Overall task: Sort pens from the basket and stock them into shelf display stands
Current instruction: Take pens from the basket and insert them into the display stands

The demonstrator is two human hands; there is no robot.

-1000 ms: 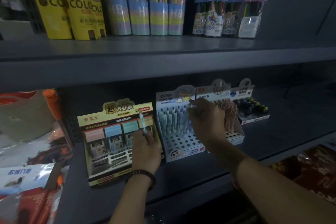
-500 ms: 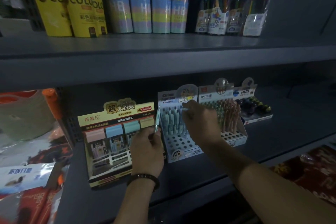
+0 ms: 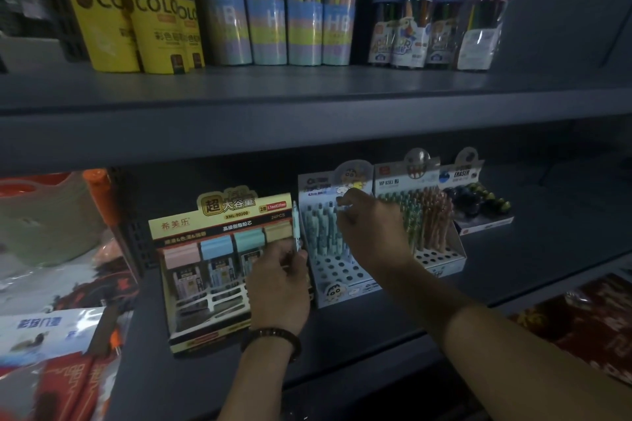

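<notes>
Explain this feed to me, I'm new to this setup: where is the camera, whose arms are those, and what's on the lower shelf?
There is no machine here. A camera worn on a person's head looks forward and down, so both arms are that person's own. The left hand, with a bracelet on its wrist, holds one pale pen upright. The right hand reaches over the white pen stand, fingers pinching at a pen top there; its front holes are unfilled. Left of it stands a box of pencil leads; right of it a fuller pen stand, then an eraser box. Pencil tubes line the upper shelf.
</notes>
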